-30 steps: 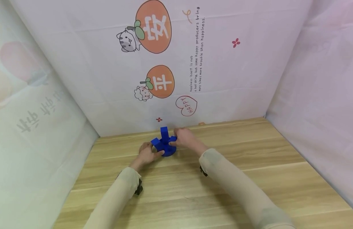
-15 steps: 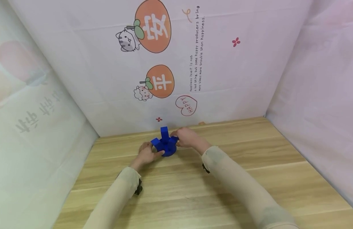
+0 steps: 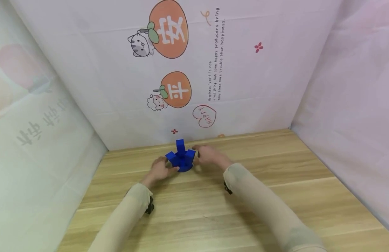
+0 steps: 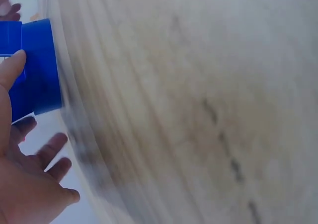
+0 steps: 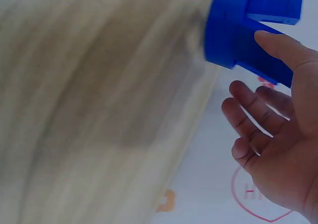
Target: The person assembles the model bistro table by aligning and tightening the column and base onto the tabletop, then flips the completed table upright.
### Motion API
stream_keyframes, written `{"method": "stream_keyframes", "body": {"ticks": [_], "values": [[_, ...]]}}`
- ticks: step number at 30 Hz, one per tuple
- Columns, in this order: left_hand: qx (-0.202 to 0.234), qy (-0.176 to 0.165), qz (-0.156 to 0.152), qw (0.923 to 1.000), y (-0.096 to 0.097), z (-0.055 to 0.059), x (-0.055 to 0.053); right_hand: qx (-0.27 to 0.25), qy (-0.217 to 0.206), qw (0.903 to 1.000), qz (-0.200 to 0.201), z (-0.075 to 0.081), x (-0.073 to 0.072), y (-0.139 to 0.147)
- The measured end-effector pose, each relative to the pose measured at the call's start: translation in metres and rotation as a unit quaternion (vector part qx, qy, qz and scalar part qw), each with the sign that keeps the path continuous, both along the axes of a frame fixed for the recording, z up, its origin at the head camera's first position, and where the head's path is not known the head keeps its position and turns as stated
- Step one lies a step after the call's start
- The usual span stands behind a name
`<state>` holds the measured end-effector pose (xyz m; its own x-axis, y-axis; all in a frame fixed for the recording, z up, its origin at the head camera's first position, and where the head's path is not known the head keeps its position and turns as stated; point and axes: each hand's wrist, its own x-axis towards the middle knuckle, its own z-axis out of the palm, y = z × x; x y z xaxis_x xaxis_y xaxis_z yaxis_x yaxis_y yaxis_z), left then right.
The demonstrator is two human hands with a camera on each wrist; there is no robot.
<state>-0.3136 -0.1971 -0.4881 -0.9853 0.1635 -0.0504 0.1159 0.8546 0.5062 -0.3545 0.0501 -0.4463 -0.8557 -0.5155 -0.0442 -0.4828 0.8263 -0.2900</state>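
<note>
A blue round base stands on the table near the back wall. Three blue square blocks rise from it: a left block and a right block lean outward, and a back block is upright. My left hand holds the left side, its thumb on the blue piece in the left wrist view and other fingers spread behind. Just right of the right block is my right hand, fingers loose. In the right wrist view its thumb overlaps a block while the other fingers stay apart.
The wood-grain table meets a printed white cloth wall right behind the base. More cloth walls close off the left side and the right side.
The right block has gone from tilted under my right hand's fingers to seated in the base, leaning outward. My right hand has loosened and drawn slightly right. The left hand stays at the base.
</note>
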Motion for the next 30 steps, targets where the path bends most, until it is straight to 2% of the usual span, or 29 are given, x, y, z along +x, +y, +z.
{"method": "stream_keyframes", "body": {"ticks": [4, 9, 12, 19, 26, 30], "values": [[0.004, 0.024, 0.002, 0.9997, -0.005, -0.001, -0.003, 0.011, 0.010, 0.9999, 0.002, -0.016, -0.003, -0.004], [-0.001, 0.035, -0.011, 0.9993, -0.008, 0.002, -0.008, -0.005, 0.006, 1.0000, -0.003, -0.026, -0.003, -0.011], [-0.005, 0.038, -0.018, 0.9991, -0.010, 0.003, -0.011, -0.013, 0.000, 0.9998, -0.014, -0.028, -0.004, -0.014], [0.019, 0.036, -0.020, 0.9990, -0.011, 0.002, -0.016, -0.030, -0.003, 0.9990, -0.031, -0.030, -0.008, -0.016], [0.034, 0.028, -0.006, 0.9990, -0.008, -0.001, -0.012, -0.048, -0.021, 0.9982, -0.028, -0.032, -0.007, -0.015], [0.043, 0.039, -0.010, 0.9982, -0.004, 0.002, -0.011, -0.065, -0.029, 0.9967, -0.038, -0.030, -0.007, -0.011]]}}
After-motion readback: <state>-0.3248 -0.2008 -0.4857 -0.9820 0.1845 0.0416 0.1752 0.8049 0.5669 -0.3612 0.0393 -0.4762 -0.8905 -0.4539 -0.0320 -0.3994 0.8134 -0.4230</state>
